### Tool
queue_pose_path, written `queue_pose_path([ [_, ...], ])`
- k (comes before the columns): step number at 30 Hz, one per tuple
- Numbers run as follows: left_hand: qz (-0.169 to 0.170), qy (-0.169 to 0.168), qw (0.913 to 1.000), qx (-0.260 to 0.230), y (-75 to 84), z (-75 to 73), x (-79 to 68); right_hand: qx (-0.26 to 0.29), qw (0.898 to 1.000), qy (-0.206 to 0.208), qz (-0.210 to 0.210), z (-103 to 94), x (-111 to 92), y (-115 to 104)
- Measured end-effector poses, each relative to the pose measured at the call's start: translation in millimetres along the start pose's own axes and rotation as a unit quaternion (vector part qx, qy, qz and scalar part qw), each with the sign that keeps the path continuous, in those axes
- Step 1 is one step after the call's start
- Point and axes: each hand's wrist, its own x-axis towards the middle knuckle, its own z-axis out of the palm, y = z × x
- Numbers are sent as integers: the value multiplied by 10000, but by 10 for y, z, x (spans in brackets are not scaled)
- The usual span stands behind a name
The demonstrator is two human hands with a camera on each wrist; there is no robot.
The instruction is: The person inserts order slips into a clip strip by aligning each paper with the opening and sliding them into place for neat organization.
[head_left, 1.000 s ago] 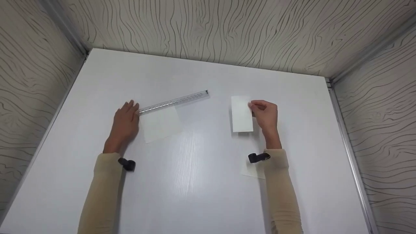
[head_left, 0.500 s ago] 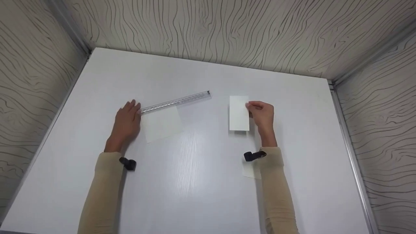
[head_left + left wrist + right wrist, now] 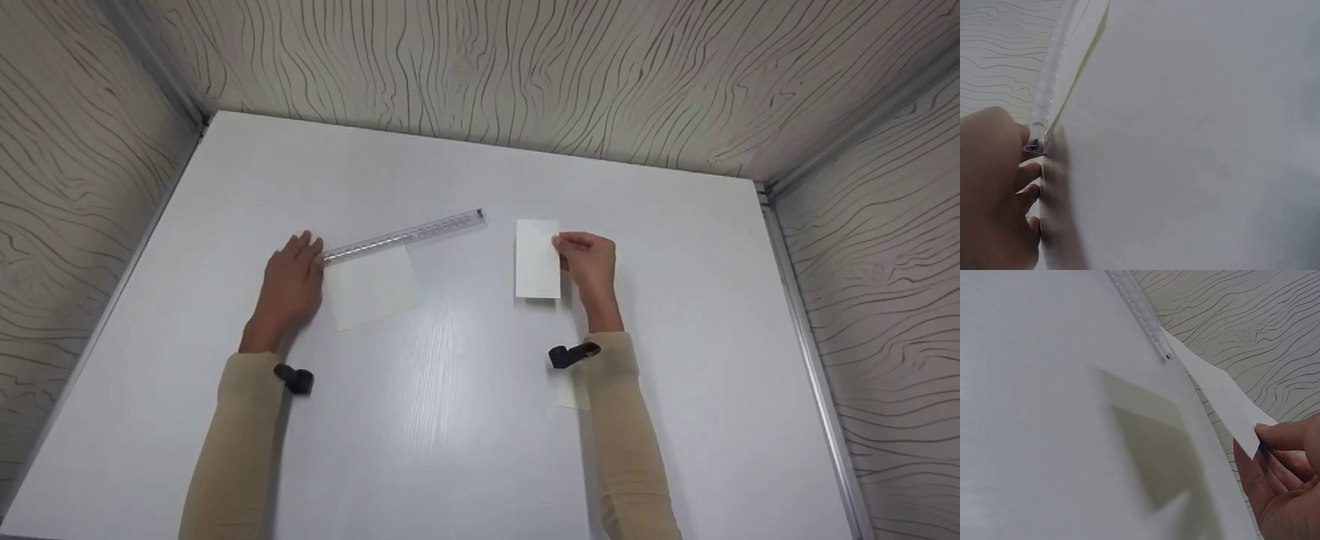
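My right hand (image 3: 591,264) pinches white rectangular paper (image 3: 536,259) aloft, left hand (image 3: 291,281) outstretched at the long clear plastic ruler (image 3: 405,236): lowering likely wants steadiness.

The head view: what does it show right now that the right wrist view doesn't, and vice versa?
Only the head view shows the left hand, the pale sheet alongside the clear ruler, and another sheet partly hidden by the right sleeve.

Only the right wrist view shows the palm side of the right hand.

Both show that hand pinching the white paper, the ruler, the white table and the patterned wall.
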Motion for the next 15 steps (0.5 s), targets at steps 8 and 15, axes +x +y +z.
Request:
queue_pose_path([
  [8, -40, 35, 10000, -26, 4, 7, -6, 86, 10000, 34, 29, 139, 18, 22],
  [15, -49, -27, 10000, -61, 29, 17, -8, -47, 9998, 118, 145, 208, 50, 8],
])
